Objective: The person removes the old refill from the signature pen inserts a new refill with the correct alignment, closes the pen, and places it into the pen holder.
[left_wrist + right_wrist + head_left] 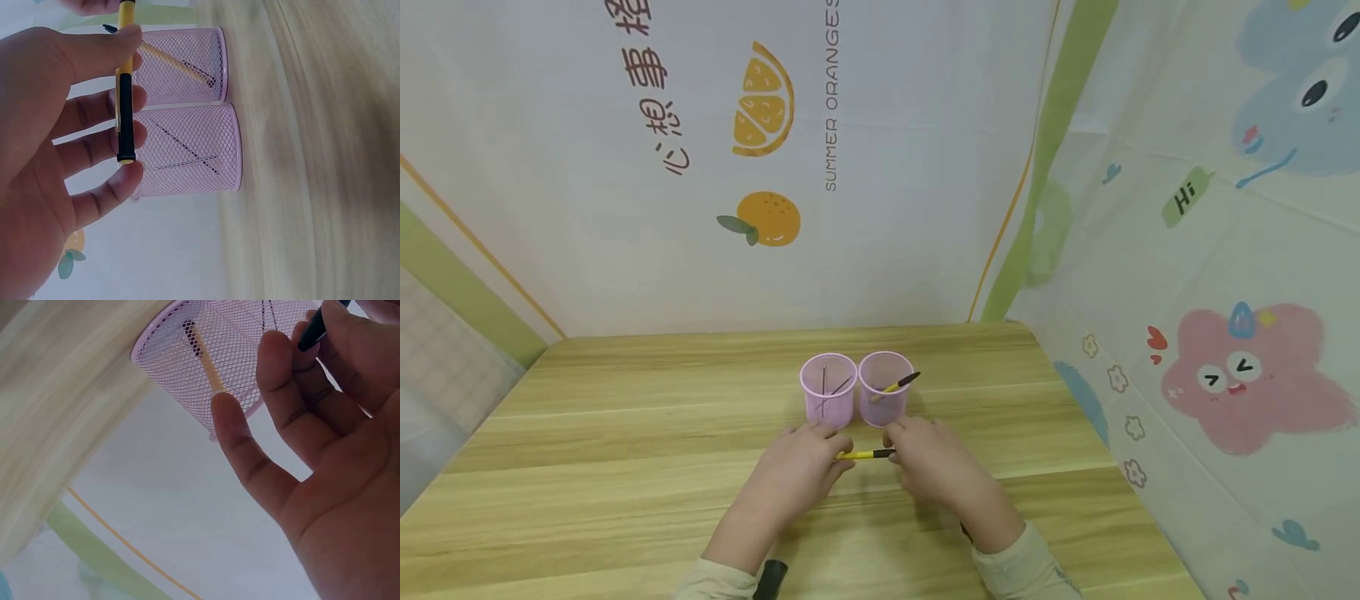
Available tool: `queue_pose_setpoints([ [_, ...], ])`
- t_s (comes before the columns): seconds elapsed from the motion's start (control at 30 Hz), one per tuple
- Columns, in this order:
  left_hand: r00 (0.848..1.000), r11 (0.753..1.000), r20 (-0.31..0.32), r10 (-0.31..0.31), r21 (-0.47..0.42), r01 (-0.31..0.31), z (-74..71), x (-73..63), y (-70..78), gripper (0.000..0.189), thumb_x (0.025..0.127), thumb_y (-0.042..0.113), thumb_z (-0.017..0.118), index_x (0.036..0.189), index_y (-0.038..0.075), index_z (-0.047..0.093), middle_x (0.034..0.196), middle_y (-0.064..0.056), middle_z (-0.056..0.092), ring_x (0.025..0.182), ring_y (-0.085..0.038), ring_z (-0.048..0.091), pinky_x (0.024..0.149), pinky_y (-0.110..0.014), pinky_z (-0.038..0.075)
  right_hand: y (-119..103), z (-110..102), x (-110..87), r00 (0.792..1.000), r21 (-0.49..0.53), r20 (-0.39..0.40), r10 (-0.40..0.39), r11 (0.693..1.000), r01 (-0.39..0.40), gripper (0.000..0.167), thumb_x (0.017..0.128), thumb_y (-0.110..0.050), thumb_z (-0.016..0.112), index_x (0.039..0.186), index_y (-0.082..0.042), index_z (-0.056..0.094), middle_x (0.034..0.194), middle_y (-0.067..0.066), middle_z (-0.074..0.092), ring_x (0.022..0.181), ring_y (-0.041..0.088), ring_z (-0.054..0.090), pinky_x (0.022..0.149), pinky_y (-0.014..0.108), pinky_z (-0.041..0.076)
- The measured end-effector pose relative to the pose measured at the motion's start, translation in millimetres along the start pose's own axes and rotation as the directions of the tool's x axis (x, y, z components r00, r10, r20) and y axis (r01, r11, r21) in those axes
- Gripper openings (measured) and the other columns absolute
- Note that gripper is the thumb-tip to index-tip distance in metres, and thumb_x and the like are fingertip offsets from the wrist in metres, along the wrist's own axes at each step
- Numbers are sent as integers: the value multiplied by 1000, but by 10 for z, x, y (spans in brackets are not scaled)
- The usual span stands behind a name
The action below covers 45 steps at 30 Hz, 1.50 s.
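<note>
A yellow and black pen [862, 455] is held level between both hands in front of two pink mesh cups. My left hand [801, 468] pinches its yellow barrel with thumb and fingers; the black clip end [126, 119] lies along the fingers in the left wrist view. At the other end, my right hand [934, 461] pinches the dark tip [315, 328] between thumb and fingers. The left mesh cup [829, 408] contains two thin dark sticks [824, 383]. In the right mesh cup [883, 410], another yellow and black pen [901, 384] leans with its dark end above the rim.
The cups stand side by side on a wood-grain table [625, 433], just beyond the hands. Behind the table hangs a white cloth [887, 250] printed with oranges. A second printed cloth [1120, 308] borders the table on the right.
</note>
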<state>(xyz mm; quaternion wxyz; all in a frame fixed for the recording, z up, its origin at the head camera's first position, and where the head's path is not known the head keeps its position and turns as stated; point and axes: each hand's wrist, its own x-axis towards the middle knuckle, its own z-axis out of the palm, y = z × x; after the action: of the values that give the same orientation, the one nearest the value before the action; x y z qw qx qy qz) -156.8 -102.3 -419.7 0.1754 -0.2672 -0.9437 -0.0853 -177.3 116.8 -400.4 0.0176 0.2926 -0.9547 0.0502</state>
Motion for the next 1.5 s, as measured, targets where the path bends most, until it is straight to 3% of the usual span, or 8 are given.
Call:
queue_pose_setpoints([
  [0.1,999,1000,-29,19,12,-19,2,-2,-1,16,92,35,82,94,23,72,87,8,67,84,-14,65,75,-38,55,-6,-12,-4,1000,-21,-14,-11,1000,11,13,99,-17,75,111,-15,73,107,-2,73,102,21,71,89,45,58],
  [0.3,997,1000,-70,28,14,-27,11,-9,-2,15,92,36,82,96,25,73,88,11,66,84,-12,65,76,-36,55,-15,-34,-18,998,-42,-41,-37,998,35,4,99,-19,76,102,-17,75,97,-6,68,95,17,68,82,40,56],
  [0.53,991,998,-122,55,49,-49,-9,-22,-6,14,92,35,82,94,25,73,87,12,65,82,-11,61,72,-32,50,-25,-65,-41,997,-18,-67,-47,999,46,6,101,-23,73,100,-17,73,94,-6,65,91,16,64,77,37,53],
  [0.77,982,993,-169,87,98,-71,-19,-14,-4,14,93,34,82,93,25,72,89,12,70,86,-13,61,77,-34,49,-47,-99,-59,998,13,-50,-48,999,49,9,105,-24,67,102,-17,73,98,-6,75,93,17,69,84,43,57],
  [0.93,975,988,-195,104,131,-79,-23,-11,2,16,92,34,82,89,24,69,87,14,71,85,-14,60,77,-34,48,-57,-118,-64,996,44,-62,-67,997,69,11,102,-20,71,91,-17,71,84,-8,70,78,11,63,73,39,53],
  [1.13,967,984,-220,132,144,-102,-20,-15,14,18,90,32,84,83,24,69,82,14,71,79,-13,57,79,-36,49,-31,-109,-78,985,63,-123,-121,990,129,19,98,-16,76,81,-17,68,73,-11,63,66,6,48,65,30,46],
  [1.37,947,976,-264,181,167,-140,-21,13,15,21,85,29,87,79,21,69,75,12,71,73,-12,54,75,-35,46,13,-88,-60,967,70,-179,-179,978,194,16,95,-13,78,80,-14,71,75,-8,68,67,5,51,65,27,49],
  [1.5,947,976,-260,191,154,-154,-50,23,17,22,83,26,89,76,21,69,73,12,71,72,-11,51,73,-32,41,12,-87,-47,961,94,-191,-198,971,219,19,93,-11,79,77,-14,69,75,-8,68,68,5,51,66,24,50],
])
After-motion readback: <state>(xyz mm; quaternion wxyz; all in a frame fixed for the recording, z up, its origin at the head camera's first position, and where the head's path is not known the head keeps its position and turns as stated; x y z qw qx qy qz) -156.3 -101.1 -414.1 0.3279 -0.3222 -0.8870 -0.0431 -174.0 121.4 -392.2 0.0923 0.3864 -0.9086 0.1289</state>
